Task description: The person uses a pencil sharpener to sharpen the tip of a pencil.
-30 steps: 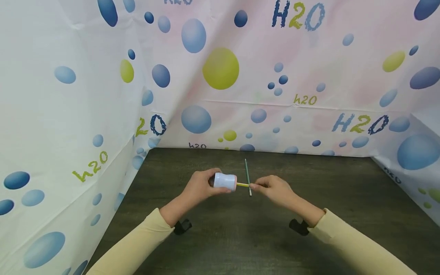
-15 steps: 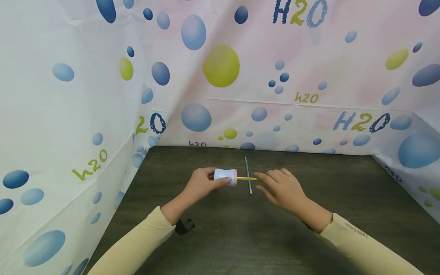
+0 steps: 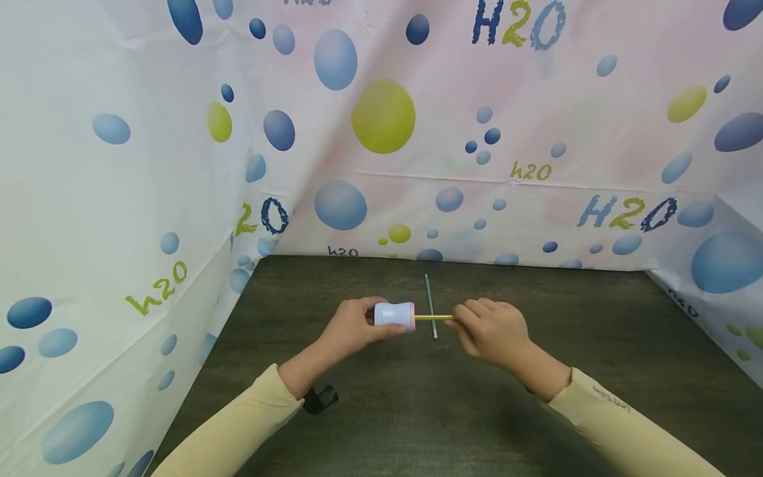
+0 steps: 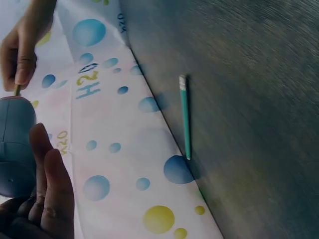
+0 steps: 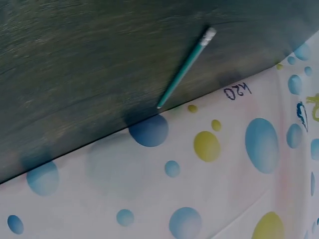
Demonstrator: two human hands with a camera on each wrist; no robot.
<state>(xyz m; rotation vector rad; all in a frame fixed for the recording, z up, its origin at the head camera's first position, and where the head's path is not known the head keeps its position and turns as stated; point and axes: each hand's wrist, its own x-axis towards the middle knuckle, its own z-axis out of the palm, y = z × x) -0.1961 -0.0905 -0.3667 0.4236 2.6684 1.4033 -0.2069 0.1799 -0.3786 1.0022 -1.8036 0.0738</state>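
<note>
My left hand (image 3: 348, 326) holds a pale blue pencil sharpener (image 3: 395, 317) with a pink end, lying sideways above the table. Out of that pink end sticks a yellow pencil (image 3: 433, 317), its tip hidden inside. My right hand (image 3: 493, 332) grips the pencil's other end between curled fingers and thumb. In the left wrist view the sharpener (image 4: 17, 144) is at the left edge, beside the left hand's fingers (image 4: 59, 191), with the right hand (image 4: 25, 52) beyond it. Behind the yellow pencil, a green pencil (image 3: 428, 295) with a white eraser lies on the table.
The dark wooden table (image 3: 381, 411) ends at a white backdrop (image 3: 507, 99) printed with blue and green dots. It also runs along both sides. The green pencil (image 5: 184, 70) lies near the table's back edge in the right wrist view.
The right hand has shifted right; its fingers loosened half a second ago and now curl round the pencil again. More of the yellow pencil shows. The sharpener has barely moved.
</note>
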